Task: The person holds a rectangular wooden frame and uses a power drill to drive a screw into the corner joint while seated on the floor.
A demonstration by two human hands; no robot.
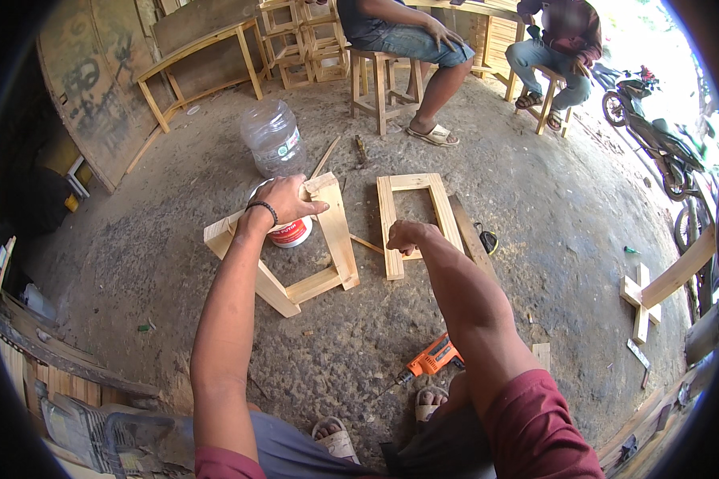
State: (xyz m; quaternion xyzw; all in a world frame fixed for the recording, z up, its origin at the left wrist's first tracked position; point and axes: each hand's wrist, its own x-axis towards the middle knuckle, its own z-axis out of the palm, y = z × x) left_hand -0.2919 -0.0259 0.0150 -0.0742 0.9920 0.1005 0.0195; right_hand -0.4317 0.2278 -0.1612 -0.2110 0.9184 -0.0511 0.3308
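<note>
In front of me to the left, a pale wooden frame [335, 231] stands on the floor, two legs joined by a low crosspiece. My left hand [284, 199], with a dark bracelet at its wrist, is closed over the frame's top rail, thumb toward the right leg. Behind the frame, partly hidden, is a white and red bucket [292, 232]. A second wooden frame [387, 215] lies flat on the floor to the right. Over its near end is my right hand [410, 236], fingers curled together; what they hold, if anything, is hidden. An orange power drill [433, 356] lies near my feet.
A clear plastic water jug [273, 137] stands beyond the bucket. Right of the flat frame lie a board [471, 235] and a tape measure [487, 239]. A crossed wooden piece [641, 299] is far right. Two people sit on stools [381, 92] at the back, near parked motorbikes [655, 132].
</note>
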